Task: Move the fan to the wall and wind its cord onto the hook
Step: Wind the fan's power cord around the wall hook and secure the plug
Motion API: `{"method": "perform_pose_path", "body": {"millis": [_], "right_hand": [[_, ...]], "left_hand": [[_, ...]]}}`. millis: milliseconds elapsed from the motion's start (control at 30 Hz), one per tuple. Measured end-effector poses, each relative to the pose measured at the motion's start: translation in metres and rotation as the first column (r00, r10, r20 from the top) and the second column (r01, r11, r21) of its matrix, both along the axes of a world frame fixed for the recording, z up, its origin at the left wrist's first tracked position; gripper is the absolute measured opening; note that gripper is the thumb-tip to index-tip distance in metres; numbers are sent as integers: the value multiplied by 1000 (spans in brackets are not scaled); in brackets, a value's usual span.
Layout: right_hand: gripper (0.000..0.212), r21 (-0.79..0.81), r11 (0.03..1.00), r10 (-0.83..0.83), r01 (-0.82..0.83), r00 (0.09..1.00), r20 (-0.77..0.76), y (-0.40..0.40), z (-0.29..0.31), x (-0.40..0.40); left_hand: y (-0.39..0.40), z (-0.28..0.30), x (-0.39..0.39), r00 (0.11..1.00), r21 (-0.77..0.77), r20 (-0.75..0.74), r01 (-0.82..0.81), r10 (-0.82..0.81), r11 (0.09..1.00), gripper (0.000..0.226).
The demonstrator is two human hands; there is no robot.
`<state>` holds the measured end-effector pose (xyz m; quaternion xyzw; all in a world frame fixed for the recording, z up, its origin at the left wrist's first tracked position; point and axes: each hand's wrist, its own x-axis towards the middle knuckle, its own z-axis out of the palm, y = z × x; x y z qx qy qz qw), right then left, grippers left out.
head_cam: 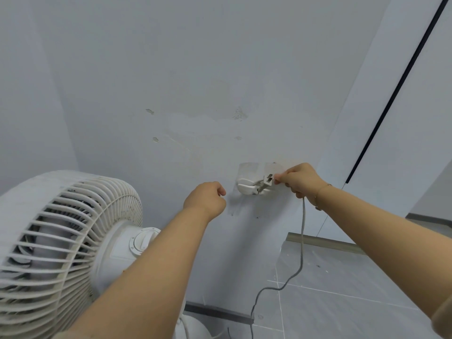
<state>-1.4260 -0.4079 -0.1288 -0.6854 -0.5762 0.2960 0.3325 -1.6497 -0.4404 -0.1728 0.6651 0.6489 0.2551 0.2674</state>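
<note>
A white standing fan (pixel 56 243) stands at the lower left, close to the grey wall, its grille facing left and its motor housing with a round knob (pixel 143 241) toward me. A white hook (pixel 248 186) on a clear adhesive pad is stuck to the wall. My right hand (pixel 299 179) pinches the plug (pixel 267 180) of the grey cord (pixel 302 243) right at the hook. The cord hangs from that hand down to the floor. My left hand (pixel 208 198) is a loose fist just left of the hook, with nothing visible in it.
The wall (pixel 195 81) has chipped paint patches above the hook. A wall corner and a white panel with a black strip (pixel 396 89) lie to the right. Grey floor tiles (pixel 342 289) and a baseboard (pixel 325 242) run below. The fan's base (pixel 193 326) sits at the bottom.
</note>
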Motion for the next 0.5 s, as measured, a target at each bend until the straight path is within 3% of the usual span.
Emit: {"method": "perform_pose_path", "body": {"millis": [167, 500], "right_hand": [[22, 34, 999, 10, -7, 996, -94, -7, -23, 7], [35, 196, 970, -110, 144, 979, -173, -6, -60, 9]], "left_hand": [[1, 0, 4, 999, -2, -23, 25, -25, 1000, 44], [5, -5, 21, 990, -14, 22, 138, -137, 990, 57]]}}
